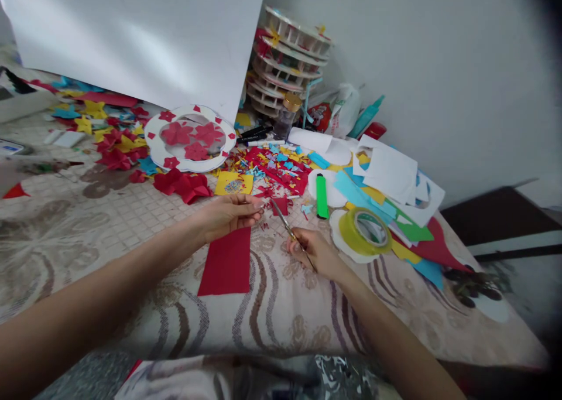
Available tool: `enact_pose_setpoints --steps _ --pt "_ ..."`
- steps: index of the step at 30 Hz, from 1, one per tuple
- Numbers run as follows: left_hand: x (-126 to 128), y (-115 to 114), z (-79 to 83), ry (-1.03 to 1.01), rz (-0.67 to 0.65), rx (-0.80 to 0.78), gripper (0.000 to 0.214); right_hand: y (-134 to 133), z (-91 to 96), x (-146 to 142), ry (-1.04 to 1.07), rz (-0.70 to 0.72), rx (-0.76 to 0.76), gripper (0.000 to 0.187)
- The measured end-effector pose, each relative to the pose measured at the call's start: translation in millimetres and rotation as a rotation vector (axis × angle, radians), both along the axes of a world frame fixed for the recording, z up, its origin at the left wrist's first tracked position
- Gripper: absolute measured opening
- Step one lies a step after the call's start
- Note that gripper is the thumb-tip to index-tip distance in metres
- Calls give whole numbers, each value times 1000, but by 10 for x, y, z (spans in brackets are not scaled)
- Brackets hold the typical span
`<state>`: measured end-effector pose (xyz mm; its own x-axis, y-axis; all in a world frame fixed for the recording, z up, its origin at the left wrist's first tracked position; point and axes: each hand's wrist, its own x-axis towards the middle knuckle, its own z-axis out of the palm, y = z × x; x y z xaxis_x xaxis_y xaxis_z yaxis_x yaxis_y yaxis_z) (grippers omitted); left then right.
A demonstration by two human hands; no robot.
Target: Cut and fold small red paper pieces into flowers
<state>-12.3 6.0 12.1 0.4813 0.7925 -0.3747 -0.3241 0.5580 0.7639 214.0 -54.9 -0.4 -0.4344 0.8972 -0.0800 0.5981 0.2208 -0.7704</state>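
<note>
My right hand (315, 251) is closed around a pair of scissors (284, 221), whose blades point up and left toward my other hand. Thumb and fingertips of my left hand (239, 214) are pinched together; whatever lies between them is too small to make out. Below that hand a red paper rectangle (226, 264) lies flat on the patterned cloth (281, 306). A small red paper piece (281, 205) is just behind the scissor tips. Farther back, a heap of red, blue and yellow paper scraps (281, 168) spreads out, with a yellow paper square (233, 183) beside it.
A scalloped white ring with red flowers (153, 148) stands left of the scraps, near folded red paper flowers (184, 186). On the right are a green cutter (322, 196), a yellow tape roll (351, 236) and paper sheets (390, 168). Behind rises a tiered white model (290, 54).
</note>
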Motion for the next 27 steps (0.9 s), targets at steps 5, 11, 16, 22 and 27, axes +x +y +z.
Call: enact_pose_setpoints --steps 5,11,16,22,27 --pt "-11 20 -12 -49 -14 15 16 -41 26 -23 5 11 -23 49" --pt "-12 17 -30 -15 -38 15 19 -56 -37 -8 29 -8 -127 46" --pt "-1 0 -20 -1 -12 12 19 -57 15 -39 -31 -14 -99 44" --pt "0 1 -44 -14 -15 33 16 -57 74 -85 -87 -16 -43 41" --pt "-3 -8 -53 -2 -18 45 17 -63 63 -81 -101 -28 -38 40"
